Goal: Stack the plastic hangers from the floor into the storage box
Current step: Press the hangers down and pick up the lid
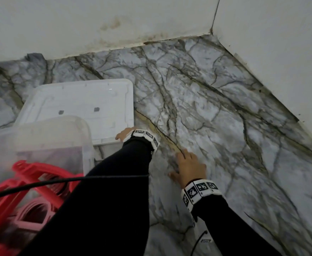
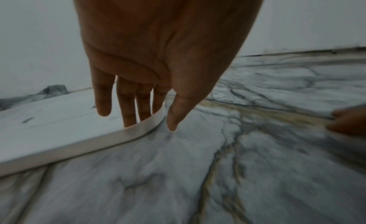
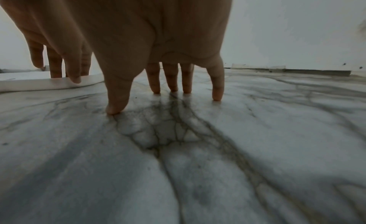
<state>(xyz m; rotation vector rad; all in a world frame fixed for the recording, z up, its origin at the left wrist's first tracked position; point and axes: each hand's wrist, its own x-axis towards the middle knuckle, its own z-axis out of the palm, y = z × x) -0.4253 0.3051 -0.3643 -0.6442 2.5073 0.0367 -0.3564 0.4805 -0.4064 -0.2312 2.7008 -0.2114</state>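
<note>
Two hands are out, neither holding anything. Landmark is the storage box [image 1: 40,145], a clear tub at the lower left of the head view. Red plastic hangers [image 1: 27,196] already sit piled inside it; no hangers visible on the marble floor [image 1: 216,117] in any view, so loading looks done or close to it, as a judgement.

White lid [image 1: 81,108] lies flat on the floor just beyond the box, touching or overlapping its far rim; can't tell which. Left hand [image 1: 123,134] is at the lid's near corner, on the side away from the box: in the left wrist view the fingers [image 2: 128,105] are straight and spread over the lid edge, thumb down just off the rim, nothing pinched. Right hand [image 1: 187,169] is farther out from the box, fingertips [image 3: 172,82] planted on bare floor, extended, no grasp.

Risks if the lid goes on next:
- One-corner lift with flat fingers: lid may slip, flex or clatter back down.
- Hangers look jumbled and high near the box's front; a hook sticking up would stop the lid seating.
- Black cable [image 1: 40,183] crosses over the box and the left sleeve; could snag a hanger or the lid.
- Motion blur on the right hand; its contact is less certain.
</note>
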